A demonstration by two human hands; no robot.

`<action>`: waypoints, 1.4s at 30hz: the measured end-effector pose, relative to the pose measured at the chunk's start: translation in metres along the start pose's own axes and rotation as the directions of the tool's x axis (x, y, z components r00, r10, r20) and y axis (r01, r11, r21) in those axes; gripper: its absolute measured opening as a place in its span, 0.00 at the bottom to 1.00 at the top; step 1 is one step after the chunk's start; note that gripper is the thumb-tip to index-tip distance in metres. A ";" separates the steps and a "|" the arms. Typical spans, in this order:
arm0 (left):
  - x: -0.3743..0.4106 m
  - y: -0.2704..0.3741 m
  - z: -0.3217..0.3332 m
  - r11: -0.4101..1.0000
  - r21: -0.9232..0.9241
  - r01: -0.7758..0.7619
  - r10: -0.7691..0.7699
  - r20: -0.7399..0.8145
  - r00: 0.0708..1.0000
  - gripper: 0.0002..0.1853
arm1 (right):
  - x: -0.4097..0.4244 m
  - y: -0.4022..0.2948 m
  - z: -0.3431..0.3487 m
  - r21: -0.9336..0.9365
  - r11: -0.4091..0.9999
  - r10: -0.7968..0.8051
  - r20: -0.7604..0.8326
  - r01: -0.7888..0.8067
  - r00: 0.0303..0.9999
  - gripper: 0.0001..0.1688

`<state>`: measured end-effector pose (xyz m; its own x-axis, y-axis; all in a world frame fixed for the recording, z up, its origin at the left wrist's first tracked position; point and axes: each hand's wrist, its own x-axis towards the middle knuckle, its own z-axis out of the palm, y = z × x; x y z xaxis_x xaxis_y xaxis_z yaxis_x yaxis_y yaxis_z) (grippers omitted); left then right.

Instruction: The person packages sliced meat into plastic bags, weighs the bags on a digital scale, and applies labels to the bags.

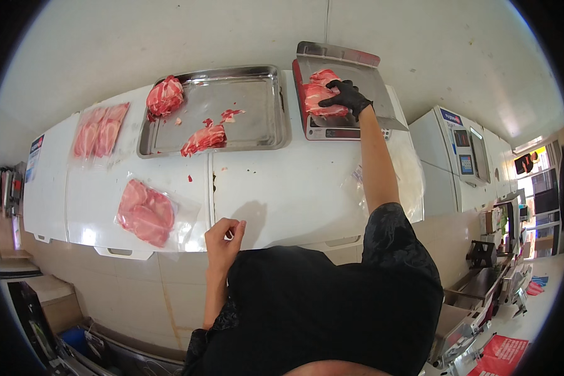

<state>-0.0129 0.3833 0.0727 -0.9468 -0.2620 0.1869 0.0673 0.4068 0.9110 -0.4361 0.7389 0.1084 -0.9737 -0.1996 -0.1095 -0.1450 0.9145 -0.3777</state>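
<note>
My right hand (347,97), in a black glove, rests with spread fingers on sliced raw meat (323,96) that lies on the steel pan of a red-sided scale (331,133). Bare and loosely curled, my left hand (224,237) hovers near the front edge of the white freezer lid, with no object visible in it. Left of the scale is a steel tray (282,113). It holds a rounded heap of sliced meat (165,96) at its back left corner and a smaller stack of slices (204,139) by its front rim. Whether my right fingers grip the slices cannot be told.
A clear bag of meat slices (146,213) lies left of my left hand, and another flat bag (101,130) lies beyond it. Clear plastic bags (406,174) are beside my right forearm. A second scale (472,155) stands on a white cabinet at the right. Small meat scraps dot the lid.
</note>
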 end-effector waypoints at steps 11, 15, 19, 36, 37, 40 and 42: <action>0.001 -0.007 -0.022 0.996 0.084 -0.040 0.040 -0.003 0.999 0.10 | 0.017 0.011 -0.015 0.418 0.900 -0.151 0.027 0.126 0.988 0.51; -0.011 -0.042 -0.080 0.981 0.190 0.031 0.028 -0.301 0.953 0.08 | -0.043 -0.004 -0.028 0.494 0.818 -0.143 -0.321 0.295 0.936 0.37; -0.019 -0.061 -0.145 0.963 0.163 0.213 -0.084 -0.569 0.818 0.08 | -0.130 -0.060 -0.010 0.960 0.219 0.013 -0.183 0.176 0.983 0.33; 0.012 -0.099 -0.180 0.975 0.193 -0.110 0.040 0.336 0.941 0.11 | -0.333 -0.295 0.281 0.577 -0.364 -0.362 0.636 -0.732 0.681 0.46; 0.015 -0.094 -0.182 0.975 0.171 -0.140 0.073 0.351 0.934 0.11 | -0.329 -0.303 0.282 0.542 -0.385 -0.358 0.658 -0.747 0.663 0.46; 0.017 -0.099 -0.186 0.977 0.108 -0.184 0.129 0.392 0.911 0.11 | -0.316 -0.325 0.299 0.588 -0.450 -0.294 0.614 -0.673 0.733 0.42; 0.020 -0.097 -0.188 0.976 0.067 -0.207 0.163 0.403 0.900 0.10 | -0.314 -0.347 0.305 0.640 -0.495 -0.280 0.522 -0.587 0.806 0.36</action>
<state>0.0213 0.1736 0.0568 -0.9684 0.1836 0.1689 0.2408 0.5100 0.8258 -0.0263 0.3768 -0.0069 -0.6523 -0.6009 -0.4619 0.7558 -0.5611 -0.3374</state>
